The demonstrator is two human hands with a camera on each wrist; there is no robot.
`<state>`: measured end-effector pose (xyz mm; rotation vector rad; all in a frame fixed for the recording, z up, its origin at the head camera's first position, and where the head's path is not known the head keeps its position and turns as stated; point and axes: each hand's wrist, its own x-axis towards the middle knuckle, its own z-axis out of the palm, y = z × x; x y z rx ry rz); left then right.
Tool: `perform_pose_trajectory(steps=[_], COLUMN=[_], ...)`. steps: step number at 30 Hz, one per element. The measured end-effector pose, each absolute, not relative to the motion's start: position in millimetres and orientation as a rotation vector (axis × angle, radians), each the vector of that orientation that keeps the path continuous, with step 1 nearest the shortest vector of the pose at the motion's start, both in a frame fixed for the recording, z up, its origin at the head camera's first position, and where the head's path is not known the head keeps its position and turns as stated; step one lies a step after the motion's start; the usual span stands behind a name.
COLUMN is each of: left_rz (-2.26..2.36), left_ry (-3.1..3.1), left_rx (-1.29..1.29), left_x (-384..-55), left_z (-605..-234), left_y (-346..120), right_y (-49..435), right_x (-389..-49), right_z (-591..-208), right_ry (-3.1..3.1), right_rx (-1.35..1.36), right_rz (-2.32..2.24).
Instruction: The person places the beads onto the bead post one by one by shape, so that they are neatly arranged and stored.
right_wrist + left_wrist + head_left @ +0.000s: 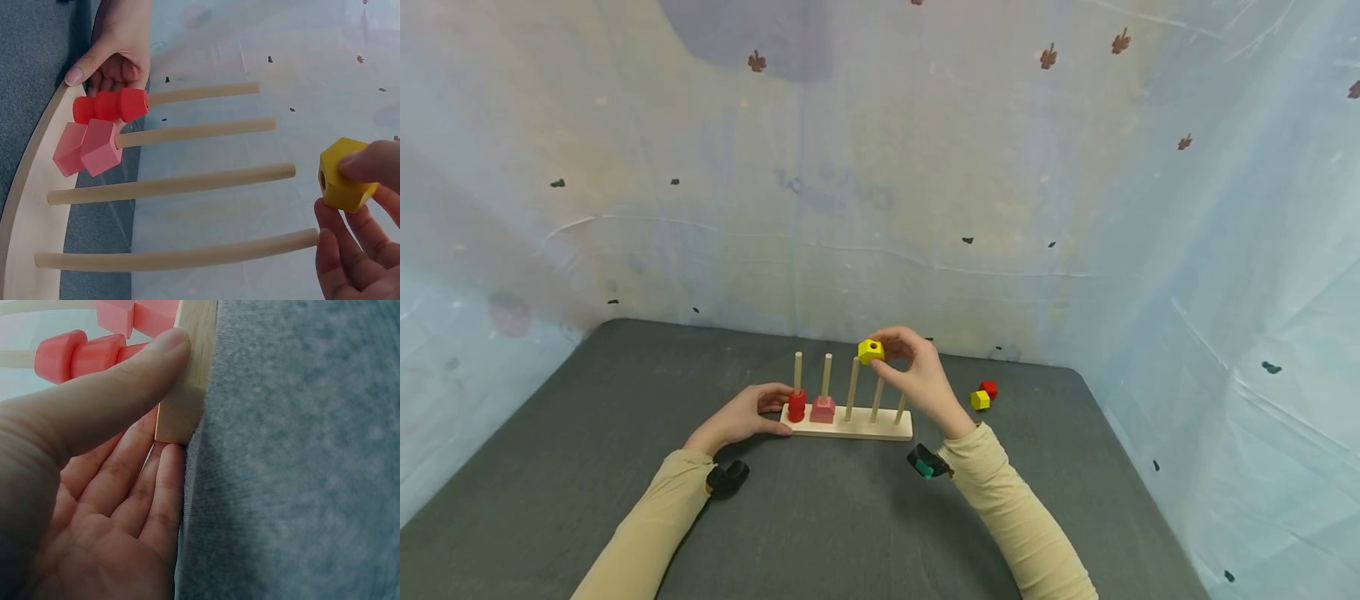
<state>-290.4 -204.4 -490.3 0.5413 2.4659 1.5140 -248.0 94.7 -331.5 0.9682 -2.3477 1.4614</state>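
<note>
A wooden peg board (865, 427) with several upright pegs stands on the dark table. Red ring-shaped blocks (111, 105) are stacked on its leftmost peg, and two pink square blocks (100, 147) on the peg beside it. My left hand (747, 414) grips the board's left end, thumb along the near edge and fingers behind. Between thumb and fingertips, my right hand (917, 375) pinches a yellow many-sided block (344, 175) with a hole through it. That block is up by the tips of the bare middle pegs, its hole facing the peg tips in the right wrist view.
Right of the board, a loose yellow block (980, 401) and a red block (990, 388) lie close together on the table (820, 517). A pale plastic sheet (880, 208) hangs behind the table and along its sides.
</note>
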Motion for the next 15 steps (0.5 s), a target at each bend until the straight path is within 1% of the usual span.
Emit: perform_pose_trajectory(steps=[10,15], left_rz=[1.480,1.488], left_ry=[2.493,2.482], left_rx=[0.528,0.549], left_x=[-290,-291], left_z=[-490,-490], left_y=[-205,-203], right_y=[85,82], right_x=[-249,-253], right_z=[-339,-350], right_ry=[-2.277,-2.299], right_rx=[1.009,0.961], right_rz=[1.540,1.569])
